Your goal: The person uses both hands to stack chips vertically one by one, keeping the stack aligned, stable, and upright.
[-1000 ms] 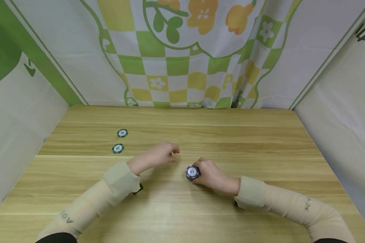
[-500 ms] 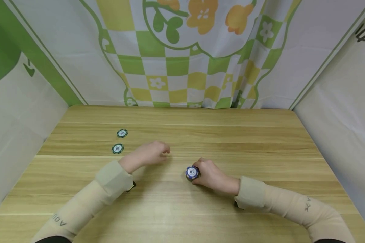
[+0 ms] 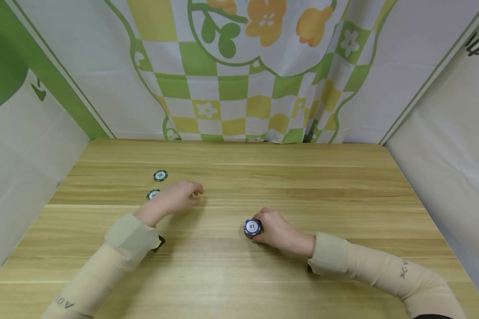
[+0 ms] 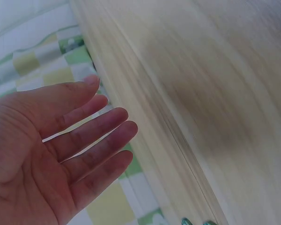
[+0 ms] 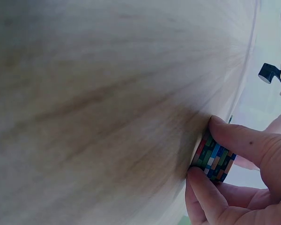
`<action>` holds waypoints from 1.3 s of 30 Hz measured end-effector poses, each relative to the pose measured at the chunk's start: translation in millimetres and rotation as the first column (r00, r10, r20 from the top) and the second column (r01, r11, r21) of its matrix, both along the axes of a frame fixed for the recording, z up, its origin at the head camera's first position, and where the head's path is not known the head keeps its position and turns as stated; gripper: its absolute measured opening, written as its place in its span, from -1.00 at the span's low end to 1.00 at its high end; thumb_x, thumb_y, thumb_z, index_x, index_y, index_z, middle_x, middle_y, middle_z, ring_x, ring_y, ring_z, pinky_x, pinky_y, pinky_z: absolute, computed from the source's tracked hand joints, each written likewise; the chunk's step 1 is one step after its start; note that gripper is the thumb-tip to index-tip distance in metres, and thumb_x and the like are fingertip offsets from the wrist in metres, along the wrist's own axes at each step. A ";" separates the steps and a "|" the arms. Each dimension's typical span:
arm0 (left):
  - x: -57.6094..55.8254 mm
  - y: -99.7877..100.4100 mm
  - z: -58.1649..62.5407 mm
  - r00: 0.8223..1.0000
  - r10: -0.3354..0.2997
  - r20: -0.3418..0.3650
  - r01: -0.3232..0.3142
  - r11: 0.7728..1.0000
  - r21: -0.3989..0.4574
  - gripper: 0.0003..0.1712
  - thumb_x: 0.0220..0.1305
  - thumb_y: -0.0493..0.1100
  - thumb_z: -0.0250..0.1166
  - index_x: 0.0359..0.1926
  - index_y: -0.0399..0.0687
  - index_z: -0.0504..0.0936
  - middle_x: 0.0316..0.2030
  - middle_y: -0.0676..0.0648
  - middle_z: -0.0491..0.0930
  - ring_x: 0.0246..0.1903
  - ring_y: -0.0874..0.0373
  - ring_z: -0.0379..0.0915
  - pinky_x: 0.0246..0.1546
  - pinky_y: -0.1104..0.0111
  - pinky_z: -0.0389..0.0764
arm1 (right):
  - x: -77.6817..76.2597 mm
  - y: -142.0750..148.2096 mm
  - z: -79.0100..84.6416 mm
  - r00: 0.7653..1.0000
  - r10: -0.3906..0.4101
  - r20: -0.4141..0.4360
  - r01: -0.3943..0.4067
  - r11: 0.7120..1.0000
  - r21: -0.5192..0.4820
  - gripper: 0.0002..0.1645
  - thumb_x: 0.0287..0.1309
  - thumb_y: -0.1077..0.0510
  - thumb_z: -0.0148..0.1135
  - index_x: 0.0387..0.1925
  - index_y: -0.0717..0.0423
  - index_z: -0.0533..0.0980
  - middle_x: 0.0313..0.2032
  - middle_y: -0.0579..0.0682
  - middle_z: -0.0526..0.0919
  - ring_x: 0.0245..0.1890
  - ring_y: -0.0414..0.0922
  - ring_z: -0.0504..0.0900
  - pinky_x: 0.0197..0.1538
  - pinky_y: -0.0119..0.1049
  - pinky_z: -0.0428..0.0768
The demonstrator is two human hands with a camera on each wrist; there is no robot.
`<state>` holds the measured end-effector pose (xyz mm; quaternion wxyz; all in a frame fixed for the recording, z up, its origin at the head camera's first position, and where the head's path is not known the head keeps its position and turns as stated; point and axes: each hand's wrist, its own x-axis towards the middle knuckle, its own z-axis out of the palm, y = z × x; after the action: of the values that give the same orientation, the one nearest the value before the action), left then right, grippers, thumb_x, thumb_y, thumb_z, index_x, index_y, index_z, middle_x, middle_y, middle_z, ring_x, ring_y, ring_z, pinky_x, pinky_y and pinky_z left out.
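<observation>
Near the middle of the table, my right hand (image 3: 278,230) grips a stack of poker chips (image 3: 252,227) whose top chip is blue with a white "10" centre. In the right wrist view, thumb and fingers pinch the sides of this chip stack (image 5: 213,157), which shows several coloured layers and stands on the table. My left hand (image 3: 177,196) hovers over the table with nothing in it, its fingers relaxed and apart in the left wrist view. Two green "20" chips lie to its left: the far chip (image 3: 160,176) in full view, the near chip (image 3: 152,194) partly hidden by the left wrist.
The wooden table (image 3: 303,177) is walled in by white cloth at both sides. A green, yellow and white checked curtain (image 3: 231,88) hangs behind its back edge. A small dark device (image 3: 159,243) sits under the left cuff.
My left hand has moved left, away from the chip stack, and its wrist now covers part of the near green chip. The right hand and the stack have stayed in place.
</observation>
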<state>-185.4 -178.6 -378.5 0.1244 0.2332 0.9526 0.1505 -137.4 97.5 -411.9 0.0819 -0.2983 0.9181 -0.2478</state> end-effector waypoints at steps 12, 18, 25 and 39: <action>-0.7 -29.7 -3.9 0.995 0.096 -0.038 -0.096 0.995 0.017 -0.68 0.19 -0.19 0.20 -0.07 -0.28 0.53 -0.16 -0.22 0.58 -0.15 -0.09 0.49 -0.16 0.08 0.49 | 0.0 0.7 -0.8 1.000 0.007 -0.005 -0.007 1.000 0.004 -0.55 -0.32 0.21 0.50 -0.29 0.31 0.55 -0.39 0.03 0.54 -0.36 -0.16 0.51 -0.27 -0.36 0.55; 0.0 -43.7 -4.4 0.979 0.193 -0.072 -0.194 0.981 -0.007 -0.68 0.16 -0.22 0.16 -0.08 -0.31 0.53 -0.16 -0.26 0.57 -0.14 -0.15 0.47 -0.18 0.02 0.46 | 0.4 0.7 -0.6 1.000 0.006 -0.003 -0.006 1.000 0.007 -0.54 -0.31 0.21 0.50 -0.28 0.32 0.55 -0.38 0.03 0.54 -0.35 -0.16 0.51 -0.26 -0.36 0.55; 0.4 -56.4 -6.6 0.968 0.229 -0.098 -0.232 0.973 -0.018 -0.69 0.11 -0.23 0.21 -0.12 -0.32 0.53 -0.20 -0.26 0.57 -0.18 -0.16 0.48 -0.21 0.01 0.46 | -0.2 0.5 -0.7 1.000 -0.002 -0.002 0.002 1.000 0.006 -0.54 -0.32 0.21 0.50 -0.29 0.32 0.55 -0.38 0.04 0.54 -0.35 -0.16 0.52 -0.26 -0.35 0.55; 2.7 -72.9 -11.9 0.957 0.277 -0.081 -0.280 0.960 -0.017 -0.64 0.11 -0.18 0.24 -0.10 -0.33 0.53 -0.12 -0.34 0.54 -0.14 -0.25 0.45 -0.20 -0.06 0.44 | -0.7 1.4 -1.1 1.000 0.012 -0.008 -0.012 1.000 0.010 -0.53 -0.31 0.20 0.50 -0.28 0.33 0.55 -0.37 0.05 0.55 -0.35 -0.15 0.52 -0.26 -0.37 0.55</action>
<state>-182.7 -251.4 -390.4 0.0681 0.1007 0.9822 0.1435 -138.1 98.9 -413.0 0.0813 -0.3042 0.9179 -0.2413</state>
